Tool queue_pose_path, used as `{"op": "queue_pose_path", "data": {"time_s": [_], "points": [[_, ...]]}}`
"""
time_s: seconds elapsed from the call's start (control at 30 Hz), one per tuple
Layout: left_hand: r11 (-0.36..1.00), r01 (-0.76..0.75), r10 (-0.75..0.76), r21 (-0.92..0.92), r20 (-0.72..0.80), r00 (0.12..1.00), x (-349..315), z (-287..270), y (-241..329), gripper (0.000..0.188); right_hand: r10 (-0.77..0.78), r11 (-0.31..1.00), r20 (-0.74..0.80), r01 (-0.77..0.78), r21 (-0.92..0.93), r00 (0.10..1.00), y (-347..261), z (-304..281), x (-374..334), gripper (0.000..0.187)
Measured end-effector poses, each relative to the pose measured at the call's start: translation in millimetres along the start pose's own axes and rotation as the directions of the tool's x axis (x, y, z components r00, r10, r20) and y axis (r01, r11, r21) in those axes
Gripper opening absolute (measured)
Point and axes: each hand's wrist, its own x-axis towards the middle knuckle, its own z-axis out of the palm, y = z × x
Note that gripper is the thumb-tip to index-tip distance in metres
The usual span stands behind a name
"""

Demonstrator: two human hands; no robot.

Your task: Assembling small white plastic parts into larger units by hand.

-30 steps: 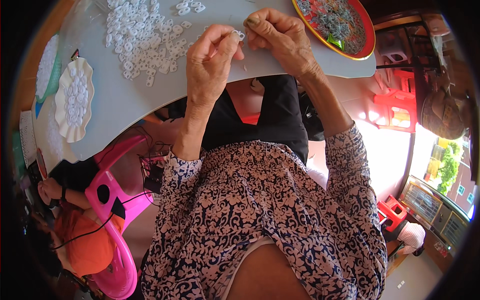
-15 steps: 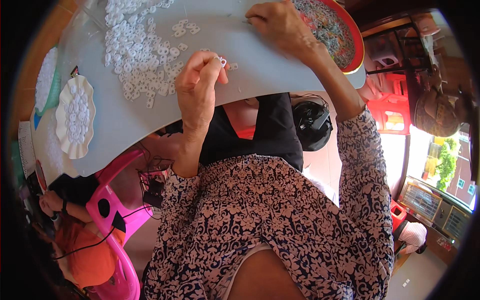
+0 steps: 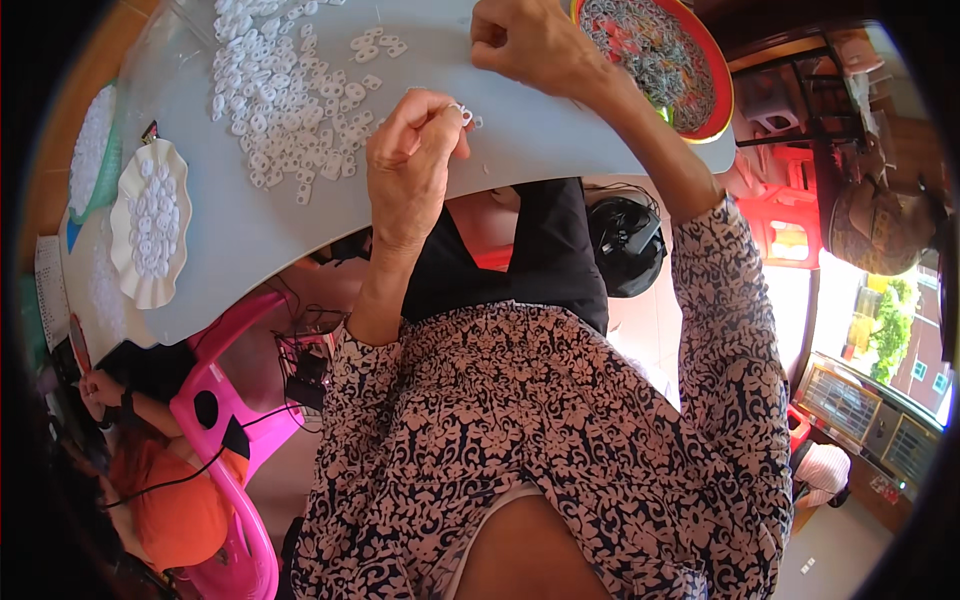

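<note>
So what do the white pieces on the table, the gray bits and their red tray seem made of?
White pieces: probably smooth molded plastic, opaque with repeated holed shapes. Gray bits: perhaps metal, given dull silvery color. Red tray: smooth wall, yellow rim; plastic or coated metal, unclear.

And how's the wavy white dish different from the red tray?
The white dish has a wavy edge; the red tray has a smooth, curved one.
The dish is pale all over; the tray has a red side and yellowish rim.
The dish holds white pieces; the tray holds mostly grey ones.
Both hold lots of little pieces.
</note>
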Motion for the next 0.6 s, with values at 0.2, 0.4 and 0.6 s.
{"op": "queue_pose_path", "data": {"time_s": [0.2, 0.4, 0.6], "points": [[0.998, 0.051, -0.053, 0.04, 0.045, 0.998, -2.2, 0.8, 4.2, 0.007, 0.294, 0.509, 0.167, -0.302, 0.806, 0.941, -28.6, 2.8, -48.7, 0.013], [0.995, 0.026, -0.03, 0.093, 0.041, 0.999, -2.3, 1.7, 3.7, 0.007, 0.257, 0.191, 0.031, -0.082, 0.978, 0.966, -35.3, 16.0, -66.9, 0.014], [0.987, 0.047, -0.052, 0.155, 0.033, 0.998, -2.3, 2.0, 5.0, 0.008, 0.303, 0.165, 0.019, -0.072, 0.984, 0.953, -41.5, 18.2, -65.7, 0.018]]}}
